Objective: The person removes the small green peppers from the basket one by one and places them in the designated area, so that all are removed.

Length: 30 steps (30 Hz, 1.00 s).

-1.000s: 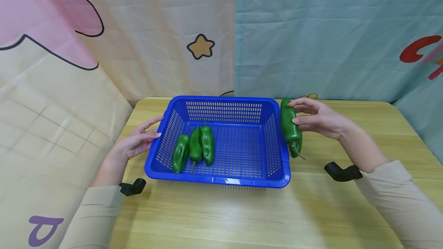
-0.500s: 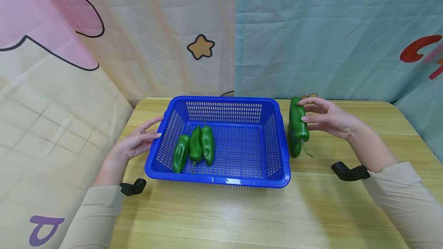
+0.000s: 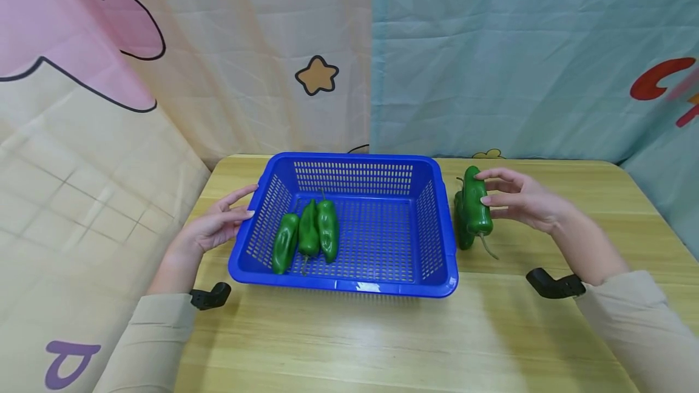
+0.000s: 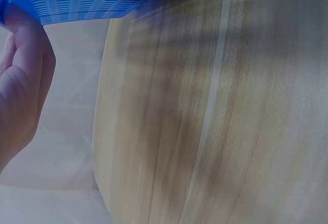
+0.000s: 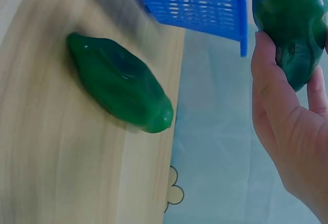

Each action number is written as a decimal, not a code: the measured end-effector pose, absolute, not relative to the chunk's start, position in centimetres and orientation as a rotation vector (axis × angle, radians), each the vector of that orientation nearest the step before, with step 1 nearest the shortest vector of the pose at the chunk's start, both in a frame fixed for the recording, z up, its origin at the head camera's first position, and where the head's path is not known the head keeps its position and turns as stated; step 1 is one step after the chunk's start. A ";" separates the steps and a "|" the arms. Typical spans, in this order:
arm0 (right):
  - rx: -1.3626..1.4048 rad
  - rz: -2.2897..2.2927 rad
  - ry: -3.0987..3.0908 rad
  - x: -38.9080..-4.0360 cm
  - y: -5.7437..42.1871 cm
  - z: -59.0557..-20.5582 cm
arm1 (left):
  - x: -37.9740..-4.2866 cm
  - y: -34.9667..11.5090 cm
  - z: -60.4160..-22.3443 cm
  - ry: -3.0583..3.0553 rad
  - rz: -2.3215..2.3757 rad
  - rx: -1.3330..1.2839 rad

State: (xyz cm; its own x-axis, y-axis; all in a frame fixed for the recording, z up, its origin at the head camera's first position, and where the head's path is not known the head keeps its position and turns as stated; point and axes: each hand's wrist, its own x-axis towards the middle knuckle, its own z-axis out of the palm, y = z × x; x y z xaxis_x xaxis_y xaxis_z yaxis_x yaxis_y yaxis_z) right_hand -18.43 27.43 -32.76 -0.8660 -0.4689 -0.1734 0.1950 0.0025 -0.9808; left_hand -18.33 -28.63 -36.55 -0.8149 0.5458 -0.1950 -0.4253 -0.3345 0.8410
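In the head view, my right hand (image 3: 521, 202) holds a long green pepper (image 3: 478, 208) by its side, stem toward me, just right of the blue basket (image 3: 349, 285). A second green pepper (image 5: 118, 83) lies on the table in the right wrist view; in the head view the held one partly covers it. My left hand (image 3: 215, 226) grips the basket's left rim, its fingertips on the edge. Inside the basket, toward the left, lie three green peppers: a left one (image 3: 285, 243), a middle one (image 3: 308, 232) and a right one (image 3: 327, 230).
The pale wooden table (image 3: 338, 344) extends in front of the basket and to its right. Behind it hangs a printed cloth (image 3: 480, 65), and another patterned cloth (image 3: 104, 211) borders the left side. Each wrist carries a black camera mount.
The held pepper has moved right, away from the basket's right rim, and then slightly toward me. More of the pepper beneath it now shows. The left hand and basket have stayed put.
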 end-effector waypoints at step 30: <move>-0.238 -1.987 1.743 -18.1 31.8 -36.8 | -18.2 -28.6 -36.3 1.333 2.159 0.141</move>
